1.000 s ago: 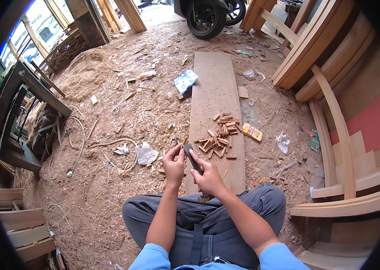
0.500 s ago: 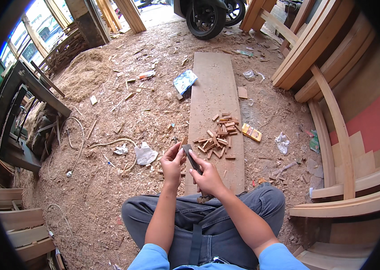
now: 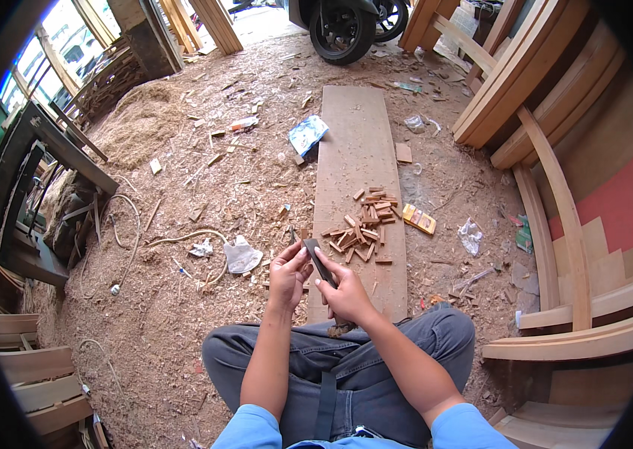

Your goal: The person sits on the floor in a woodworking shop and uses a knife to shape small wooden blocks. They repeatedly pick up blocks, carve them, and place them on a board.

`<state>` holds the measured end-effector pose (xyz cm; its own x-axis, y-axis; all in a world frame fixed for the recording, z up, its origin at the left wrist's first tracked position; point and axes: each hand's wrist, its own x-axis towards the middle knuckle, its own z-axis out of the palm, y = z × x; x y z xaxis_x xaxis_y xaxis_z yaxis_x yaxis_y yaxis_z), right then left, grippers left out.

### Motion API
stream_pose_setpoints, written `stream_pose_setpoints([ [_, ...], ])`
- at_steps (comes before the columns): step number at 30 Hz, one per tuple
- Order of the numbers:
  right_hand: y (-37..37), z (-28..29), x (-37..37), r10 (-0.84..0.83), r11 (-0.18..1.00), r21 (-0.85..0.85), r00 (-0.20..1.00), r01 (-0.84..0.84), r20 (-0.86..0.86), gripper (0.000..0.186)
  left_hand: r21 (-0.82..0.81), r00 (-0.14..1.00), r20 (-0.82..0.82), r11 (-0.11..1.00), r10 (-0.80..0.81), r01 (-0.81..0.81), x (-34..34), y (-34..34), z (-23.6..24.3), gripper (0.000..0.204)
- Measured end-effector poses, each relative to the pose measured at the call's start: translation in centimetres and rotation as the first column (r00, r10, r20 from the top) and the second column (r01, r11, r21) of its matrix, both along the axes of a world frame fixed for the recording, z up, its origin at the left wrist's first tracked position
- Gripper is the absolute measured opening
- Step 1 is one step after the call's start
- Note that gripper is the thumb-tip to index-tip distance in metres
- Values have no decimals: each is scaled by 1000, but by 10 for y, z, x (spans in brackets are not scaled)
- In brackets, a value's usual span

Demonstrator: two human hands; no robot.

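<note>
My right hand (image 3: 345, 294) is wrapped round a dark, flat bar-like hand tool (image 3: 315, 253), whose frayed brown lower end shows below the palm. I cannot tell if it is a chisel or a file. Its broad tip points away from me, close to the left fingers. In my left hand (image 3: 286, 277), thumb and fingers pinch a small wood piece (image 3: 293, 235), mostly hidden, its end poking out above the fingertips. Beyond the hands, a heap of small reddish-brown wood pieces (image 3: 367, 228) lies on a long wooden board (image 3: 354, 142), stretching away from my crossed legs.
Shavings and scraps cover the floor (image 3: 174, 314). A yellow packet (image 3: 419, 219) lies right of the board, a blue-white wrapper (image 3: 308, 135) on its left edge. A pale cloth (image 3: 242, 256) and a hose (image 3: 181, 241) lie left. Timber frames (image 3: 541, 82) lean at right; a motorcycle wheel (image 3: 342, 37) stands ahead.
The wood piece in my left fingers has tilted and shifted slightly left, away from the tool's tip. My left hand has turned a little; the right hand and tool stay almost still.
</note>
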<state>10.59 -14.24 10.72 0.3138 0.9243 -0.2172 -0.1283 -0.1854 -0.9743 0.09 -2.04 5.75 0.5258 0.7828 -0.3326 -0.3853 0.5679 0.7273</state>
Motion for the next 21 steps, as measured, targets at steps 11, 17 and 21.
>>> stream_pose_setpoints([
  [11,-2,11,3,77,995,-62,997,-76,0,64,67,999,-10,996,51,-50,1,2,-5,14],
  [17,-6,6,5,111,991,-75,993,-108,45,64,160,998,-45,986,54,-47,-2,8,-13,10],
  [21,2,8,7,96,985,-149,991,-82,89,63,181,994,-64,981,84,-72,4,-2,-11,9],
])
